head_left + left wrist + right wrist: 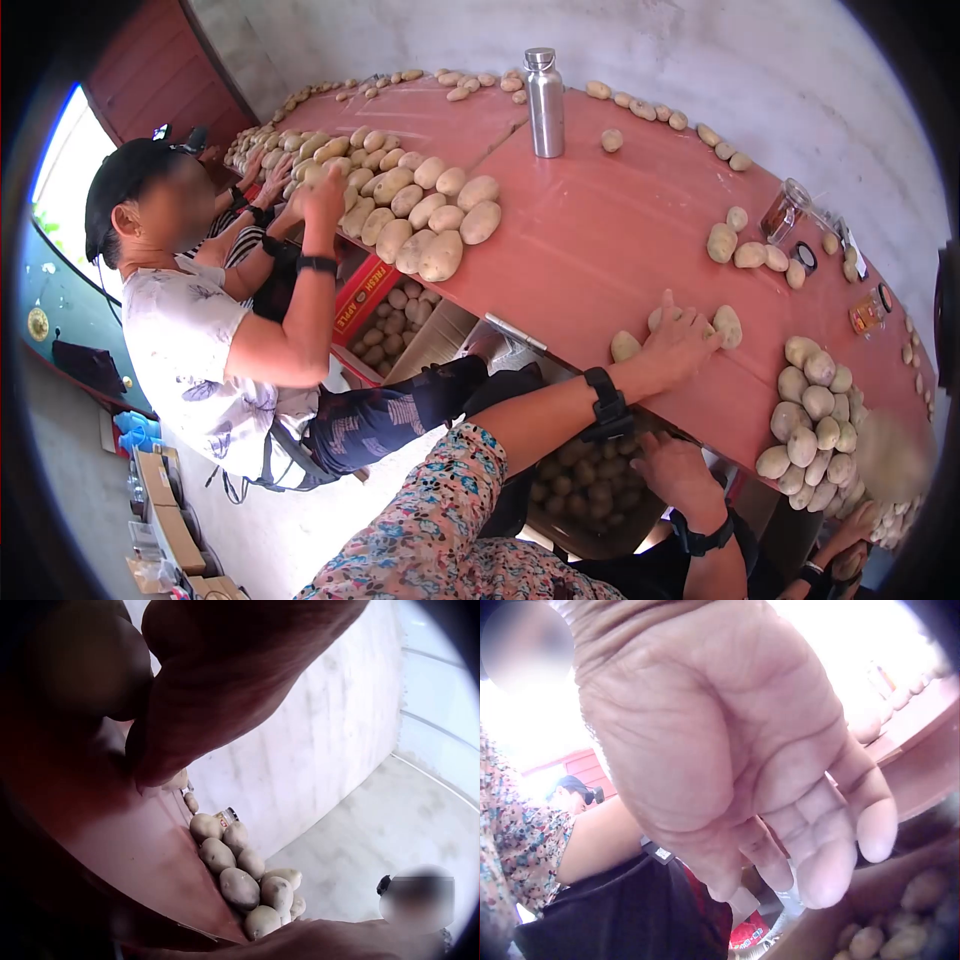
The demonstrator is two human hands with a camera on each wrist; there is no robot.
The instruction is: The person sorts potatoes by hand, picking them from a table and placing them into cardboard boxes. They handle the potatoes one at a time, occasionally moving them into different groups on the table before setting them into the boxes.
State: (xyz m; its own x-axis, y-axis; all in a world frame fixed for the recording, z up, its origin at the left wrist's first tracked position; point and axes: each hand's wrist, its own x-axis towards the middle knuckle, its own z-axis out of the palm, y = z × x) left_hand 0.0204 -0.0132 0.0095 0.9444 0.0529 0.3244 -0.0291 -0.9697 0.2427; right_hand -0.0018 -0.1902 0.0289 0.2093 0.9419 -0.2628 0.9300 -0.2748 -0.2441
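My left hand reaches over the red tabletop with its fingers spread. One potato lies at its fingertips, another shows partly behind the fingers, and a third sits beside the wrist near the table edge. Seen close in the left wrist view, the same hand is dark and hides much of the tabletop. Below the edge, my right hand hangs above a container of potatoes. In the right wrist view its palm shows bare, fingers loosely bent, with nothing in them.
Piled potatoes stand at the right, and a long bank of potatoes at the left. A steel bottle and glass jars stand farther back. Another person sits at the left beside a red box of potatoes.
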